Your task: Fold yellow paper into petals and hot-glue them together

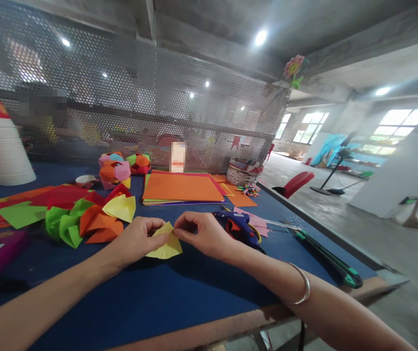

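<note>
A folded piece of yellow paper [165, 247] is held between both hands, just above the blue table top. My left hand [139, 237] pinches its left side between thumb and fingers. At the paper's upper right corner, the thumb and fingertips of my right hand [202, 233] are closed on it. Left of my hands lie folded paper pieces: a yellow one [120, 207], an orange one [101, 225] and a green one [68, 224]. Close to my right hand rests a blue glue gun [241, 225].
A stack of coloured paper [183, 187] lies ahead. Behind it stand a woven basket [244, 170] and a perforated metal panel [201, 112]. Paper balls [114, 170] and stacked paper cups [2, 146] are on the left. A green-black utility knife [328, 258] lies near the right edge.
</note>
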Demonstrator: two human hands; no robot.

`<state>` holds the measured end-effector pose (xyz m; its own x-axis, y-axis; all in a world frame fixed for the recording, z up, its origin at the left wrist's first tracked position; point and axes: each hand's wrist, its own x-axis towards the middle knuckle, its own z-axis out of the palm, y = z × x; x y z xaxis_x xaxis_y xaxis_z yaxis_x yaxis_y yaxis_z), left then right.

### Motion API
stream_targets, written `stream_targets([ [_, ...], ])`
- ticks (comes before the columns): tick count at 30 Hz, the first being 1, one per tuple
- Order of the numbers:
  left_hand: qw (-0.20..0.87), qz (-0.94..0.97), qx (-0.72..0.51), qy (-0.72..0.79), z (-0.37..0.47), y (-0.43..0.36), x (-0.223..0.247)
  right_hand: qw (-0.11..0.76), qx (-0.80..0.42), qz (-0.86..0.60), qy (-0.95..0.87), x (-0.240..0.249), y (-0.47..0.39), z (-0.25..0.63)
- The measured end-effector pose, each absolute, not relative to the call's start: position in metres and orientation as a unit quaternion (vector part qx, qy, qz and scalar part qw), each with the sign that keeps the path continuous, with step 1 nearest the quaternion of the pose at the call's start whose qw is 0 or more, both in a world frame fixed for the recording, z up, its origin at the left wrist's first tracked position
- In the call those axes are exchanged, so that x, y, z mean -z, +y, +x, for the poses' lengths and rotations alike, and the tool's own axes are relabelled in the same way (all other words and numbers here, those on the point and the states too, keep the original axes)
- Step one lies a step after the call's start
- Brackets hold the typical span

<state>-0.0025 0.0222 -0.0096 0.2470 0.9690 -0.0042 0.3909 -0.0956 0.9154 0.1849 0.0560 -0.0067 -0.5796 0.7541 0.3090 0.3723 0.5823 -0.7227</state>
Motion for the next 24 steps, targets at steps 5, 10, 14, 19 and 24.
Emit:
stream_targets([
  [5, 0.429, 0.666, -0.332, 0.511, -0.0028, 0.0224, 0.0087, 0.325, -0.293, -0.335, -0.834, 0.0084, 0.0533, 0.1844],
  [10, 0.418, 0.677, -0.328, 0.509, -0.0045, 0.0261, 0.0114, 0.336, -0.278, -0.324, -0.839, 0.0085, 0.0508, 0.1844],
  [14, 0.420, 0.678, -0.324, 0.508, -0.0057, 0.0278, 0.0154, 0.338, -0.285, -0.323, -0.837, 0.0080, 0.0496, 0.1840],
  [19, 0.427, 0.669, -0.331, 0.511, -0.0060, 0.0265, 0.0151, 0.344, -0.295, -0.336, -0.826, 0.0083, 0.0499, 0.1840],
  [24, 0.459, 0.630, -0.353, 0.518, -0.0051, 0.0248, 0.0104, 0.344, -0.332, -0.346, -0.807, 0.0072, 0.0510, 0.1857],
])
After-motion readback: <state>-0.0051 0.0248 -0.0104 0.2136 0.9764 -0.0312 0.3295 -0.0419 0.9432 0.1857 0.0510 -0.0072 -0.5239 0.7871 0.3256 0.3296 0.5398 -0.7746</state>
